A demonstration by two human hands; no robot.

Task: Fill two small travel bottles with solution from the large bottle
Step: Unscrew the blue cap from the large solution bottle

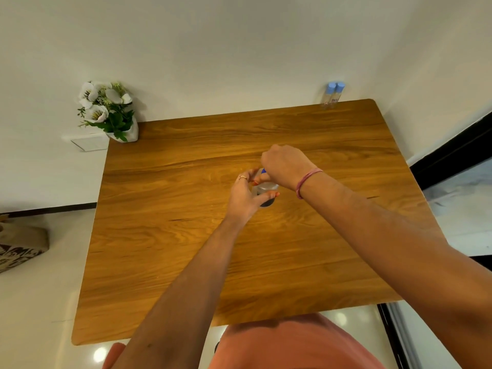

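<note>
Wooden table (186,235) fills most of the view, far edge against a white wall. Potted white flowers (107,110) sit at the far left corner. Large clear bottle (265,190) stands upright mid-table. Left hand (243,198) is wrapped around its body, fingers closed on it. Right hand (285,165) is clamped from above on the blue cap (263,170). Two small travel bottles (332,95) with blue caps stand side by side, touching, at the far right corner, well apart from the hands.

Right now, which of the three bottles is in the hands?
The large bottle at mid-table, held by the left hand and right hand. The two small travel bottles stand untouched at the far right corner.
</note>
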